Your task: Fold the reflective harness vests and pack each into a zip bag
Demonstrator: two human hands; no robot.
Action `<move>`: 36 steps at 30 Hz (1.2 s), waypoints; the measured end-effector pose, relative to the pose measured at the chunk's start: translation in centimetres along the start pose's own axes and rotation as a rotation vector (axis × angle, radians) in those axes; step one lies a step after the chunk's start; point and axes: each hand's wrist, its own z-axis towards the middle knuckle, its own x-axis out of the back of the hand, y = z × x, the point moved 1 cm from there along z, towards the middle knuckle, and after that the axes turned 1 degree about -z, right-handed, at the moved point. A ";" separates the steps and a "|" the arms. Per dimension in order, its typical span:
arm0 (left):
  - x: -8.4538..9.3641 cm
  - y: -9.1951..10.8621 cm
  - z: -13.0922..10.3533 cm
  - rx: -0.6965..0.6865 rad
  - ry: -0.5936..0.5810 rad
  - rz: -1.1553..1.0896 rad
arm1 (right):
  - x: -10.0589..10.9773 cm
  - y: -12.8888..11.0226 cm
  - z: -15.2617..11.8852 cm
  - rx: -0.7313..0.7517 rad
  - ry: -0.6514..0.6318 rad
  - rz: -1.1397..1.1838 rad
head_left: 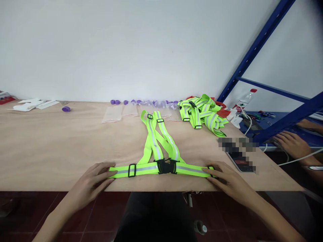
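A neon-yellow reflective harness (153, 141) with grey stripes lies flat on the table before me. Its waist belt runs left to right, joined at the middle by a black buckle (167, 166), and two shoulder straps stretch away toward the wall. My left hand (94, 179) has its fingers on the belt's left end, beside a black slide adjuster (132, 170). At the opposite end, the fingers of my right hand (223, 176) hold the belt over another adjuster, partly covered by them.
More reflective harnesses (205, 114) are heaped at the back right. Clear plastic bags (112, 114) and small purple rolls (114, 102) line the wall side. A phone (239, 159) lies right. Beyond a blue metal frame (254, 43), another person's hand (294, 144) shows.
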 end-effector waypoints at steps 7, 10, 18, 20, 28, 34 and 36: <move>-0.8 2.2 -0.6 0.240 0.134 0.165 | 0.2 -2.6 0.9 0.039 0.224 -0.102; -1.1 3.1 -1.2 0.482 0.233 0.230 | -1.2 -7.2 1.6 0.124 0.393 -0.133; -1.7 5.5 0.7 0.653 0.210 0.036 | -7.8 -19.2 6.7 0.246 0.248 -0.015; -2.0 6.3 1.6 0.669 0.215 -0.075 | -8.7 -19.2 7.3 0.237 0.216 -0.015; -3.1 7.2 2.8 0.785 0.255 -0.468 | -8.9 -18.4 6.5 0.137 0.237 -0.007; -3.1 11.0 7.9 0.613 0.510 -0.654 | -10.0 -18.6 5.1 0.132 0.228 -0.080; -4.1 13.2 10.9 0.372 0.418 -0.643 | -10.4 -18.6 4.9 0.124 0.217 -0.082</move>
